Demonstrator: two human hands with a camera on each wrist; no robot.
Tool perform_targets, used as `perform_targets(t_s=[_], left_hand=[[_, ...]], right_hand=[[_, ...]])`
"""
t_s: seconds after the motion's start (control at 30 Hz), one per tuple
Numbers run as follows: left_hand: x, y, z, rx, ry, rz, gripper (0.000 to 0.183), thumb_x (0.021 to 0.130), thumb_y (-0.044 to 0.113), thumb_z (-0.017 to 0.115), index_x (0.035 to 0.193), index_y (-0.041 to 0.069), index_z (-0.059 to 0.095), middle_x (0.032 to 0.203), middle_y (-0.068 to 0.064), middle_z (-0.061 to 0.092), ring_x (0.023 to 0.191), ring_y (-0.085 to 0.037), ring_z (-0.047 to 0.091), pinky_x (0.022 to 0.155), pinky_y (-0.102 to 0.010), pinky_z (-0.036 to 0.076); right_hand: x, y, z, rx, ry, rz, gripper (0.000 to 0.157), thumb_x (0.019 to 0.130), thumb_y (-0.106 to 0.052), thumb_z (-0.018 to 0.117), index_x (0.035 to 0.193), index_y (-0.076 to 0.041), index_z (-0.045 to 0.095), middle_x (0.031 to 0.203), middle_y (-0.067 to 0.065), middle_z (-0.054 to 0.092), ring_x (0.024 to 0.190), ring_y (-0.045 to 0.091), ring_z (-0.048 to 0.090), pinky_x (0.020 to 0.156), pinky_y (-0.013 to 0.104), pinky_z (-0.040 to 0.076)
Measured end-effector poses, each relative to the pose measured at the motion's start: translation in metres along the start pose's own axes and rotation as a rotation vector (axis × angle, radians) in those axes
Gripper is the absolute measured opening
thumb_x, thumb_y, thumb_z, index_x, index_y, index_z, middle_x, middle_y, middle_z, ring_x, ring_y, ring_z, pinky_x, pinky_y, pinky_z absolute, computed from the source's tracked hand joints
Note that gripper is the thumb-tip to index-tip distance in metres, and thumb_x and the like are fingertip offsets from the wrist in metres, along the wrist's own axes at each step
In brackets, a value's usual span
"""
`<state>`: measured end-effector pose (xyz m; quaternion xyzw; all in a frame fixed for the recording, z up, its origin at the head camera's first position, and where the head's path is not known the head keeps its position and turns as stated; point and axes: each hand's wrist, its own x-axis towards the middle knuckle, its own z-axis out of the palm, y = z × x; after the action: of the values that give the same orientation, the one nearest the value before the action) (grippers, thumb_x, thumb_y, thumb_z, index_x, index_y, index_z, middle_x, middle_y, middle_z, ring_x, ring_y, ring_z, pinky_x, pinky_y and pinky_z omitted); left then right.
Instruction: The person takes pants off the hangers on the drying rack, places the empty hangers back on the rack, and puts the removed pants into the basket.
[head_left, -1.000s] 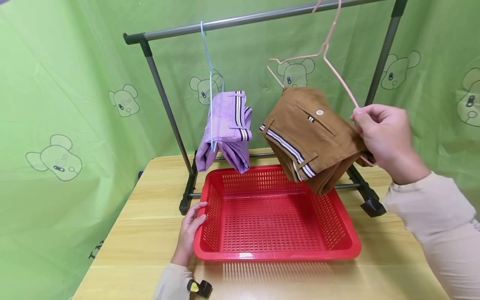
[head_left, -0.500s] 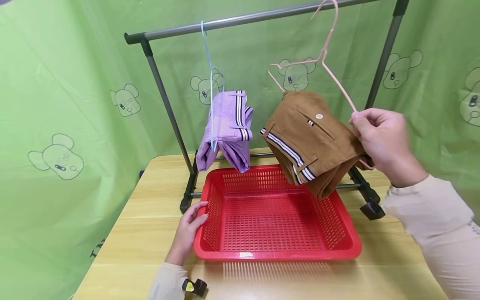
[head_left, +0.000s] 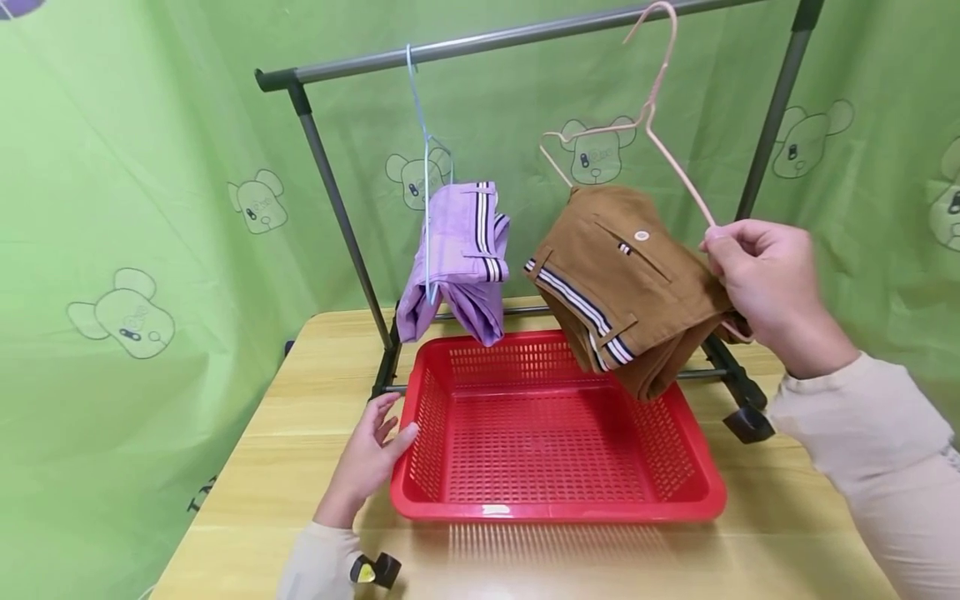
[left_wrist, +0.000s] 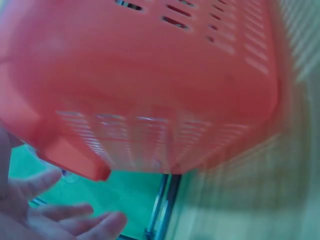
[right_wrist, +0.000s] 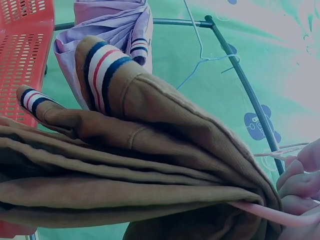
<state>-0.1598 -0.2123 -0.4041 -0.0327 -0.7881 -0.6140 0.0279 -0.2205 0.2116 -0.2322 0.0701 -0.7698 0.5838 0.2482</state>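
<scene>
My right hand (head_left: pixel 772 287) pinches the lower right side of a pink wire hanger (head_left: pixel 678 171). Folded brown trousers (head_left: pixel 626 279) with a striped waistband drape over that hanger, tilted, above the right part of a red plastic basket (head_left: pixel 555 510). The hanger's hook overlaps the rail in the head view; whether it rests on it I cannot tell. At the basket's left side is my left hand (head_left: pixel 367 458), fingers spread and uncurled, thumb near the rim. In the left wrist view, the fingers (left_wrist: pixel 65 215) are apart from the basket wall.
A grey clothes rack (head_left: pixel 510 35) stands on the wooden table (head_left: pixel 300 400). Purple trousers (head_left: pixel 461 237) hang from it on a blue hanger (head_left: pixel 426 137), left of the brown ones. Behind is a green curtain (head_left: pixel 150 208) with bear drawings.
My left hand has let go of the basket rim and moved slightly left, fingers spreading. The pink hanger and brown trousers have come down a little in my right hand.
</scene>
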Motion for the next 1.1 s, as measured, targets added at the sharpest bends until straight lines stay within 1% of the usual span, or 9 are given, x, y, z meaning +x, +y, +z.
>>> perform_targets(t_s=[0.1,0.2,0.27,0.37,0.57,0.73,0.83,1.0,1.1], left_hand=[[0.000,0.009,-0.001,0.096,0.049,-0.004,0.058,0.094,0.015,0.065,0.142,0.002,0.035,0.152,-0.027,0.026,0.137,-0.046,0.027,0.108,-0.053,0.031],[0.000,0.019,-0.002,0.134,0.104,-0.003,0.058,0.094,0.017,0.065,0.141,0.002,0.036,0.151,-0.027,0.028,0.139,-0.045,0.026,0.108,-0.052,0.032],[0.000,0.027,-0.003,0.137,0.127,-0.003,0.058,0.094,0.017,0.065,0.142,0.003,0.036,0.151,-0.026,0.029,0.139,-0.043,0.026,0.109,-0.051,0.031],[0.001,0.042,-0.001,0.094,0.128,0.018,0.059,0.094,0.016,0.065,0.143,0.002,0.035,0.151,-0.024,0.029,0.140,-0.039,0.027,0.110,-0.048,0.031],[0.004,0.072,0.015,-0.024,0.018,0.074,0.060,0.094,0.014,0.065,0.143,0.001,0.033,0.151,-0.022,0.031,0.139,-0.038,0.030,0.109,-0.049,0.032],[0.011,0.090,0.033,-0.123,-0.078,0.071,0.061,0.094,0.013,0.063,0.145,-0.001,0.031,0.149,-0.023,0.034,0.138,-0.038,0.031,0.110,-0.048,0.032],[0.018,0.097,0.046,-0.224,-0.114,0.030,0.060,0.096,0.011,0.059,0.146,-0.004,0.028,0.149,-0.026,0.033,0.137,-0.038,0.033,0.110,-0.047,0.032],[0.028,0.106,0.071,-0.468,-0.194,-0.098,0.058,0.100,0.010,0.050,0.146,-0.008,0.020,0.148,-0.029,0.027,0.137,-0.040,0.030,0.109,-0.047,0.033],[0.033,0.107,0.085,-0.554,-0.239,-0.171,0.060,0.100,0.013,0.049,0.147,-0.008,0.018,0.150,-0.027,0.025,0.139,-0.042,0.026,0.110,-0.048,0.032]], right_hand=[[-0.001,-0.001,-0.001,-0.011,0.000,0.000,0.030,0.094,-0.008,0.058,0.073,-0.024,0.072,0.058,-0.008,0.057,0.055,0.005,0.046,0.046,0.017,0.037],[-0.001,-0.001,0.000,-0.011,-0.010,-0.002,0.031,0.094,-0.007,0.058,0.072,-0.025,0.071,0.058,-0.008,0.057,0.055,0.005,0.046,0.046,0.016,0.037],[-0.001,-0.002,0.000,-0.001,-0.023,-0.006,0.032,0.094,-0.006,0.058,0.072,-0.025,0.071,0.057,-0.008,0.057,0.054,0.006,0.046,0.046,0.016,0.037],[-0.001,-0.002,0.000,0.003,-0.030,-0.012,0.033,0.094,-0.004,0.057,0.072,-0.025,0.070,0.057,-0.008,0.057,0.054,0.006,0.046,0.046,0.016,0.036],[-0.002,-0.002,0.001,-0.020,-0.004,-0.011,0.035,0.094,-0.004,0.056,0.071,-0.027,0.069,0.057,-0.010,0.057,0.054,0.004,0.047,0.047,0.016,0.038],[-0.003,-0.002,0.000,-0.024,-0.011,-0.004,0.034,0.095,-0.005,0.057,0.072,-0.028,0.069,0.058,-0.009,0.058,0.054,0.005,0.048,0.047,0.017,0.038],[-0.004,-0.002,0.000,-0.017,-0.014,0.002,0.034,0.095,-0.005,0.057,0.073,-0.028,0.069,0.059,-0.009,0.058,0.054,0.005,0.048,0.046,0.017,0.038],[-0.005,-0.002,-0.001,-0.013,-0.023,0.008,0.034,0.095,-0.006,0.056,0.073,-0.028,0.069,0.059,-0.008,0.058,0.055,0.005,0.047,0.047,0.017,0.038],[-0.006,-0.001,-0.003,-0.006,-0.038,0.015,0.033,0.095,-0.007,0.056,0.073,-0.027,0.070,0.059,-0.008,0.058,0.056,0.006,0.047,0.047,0.016,0.038]])
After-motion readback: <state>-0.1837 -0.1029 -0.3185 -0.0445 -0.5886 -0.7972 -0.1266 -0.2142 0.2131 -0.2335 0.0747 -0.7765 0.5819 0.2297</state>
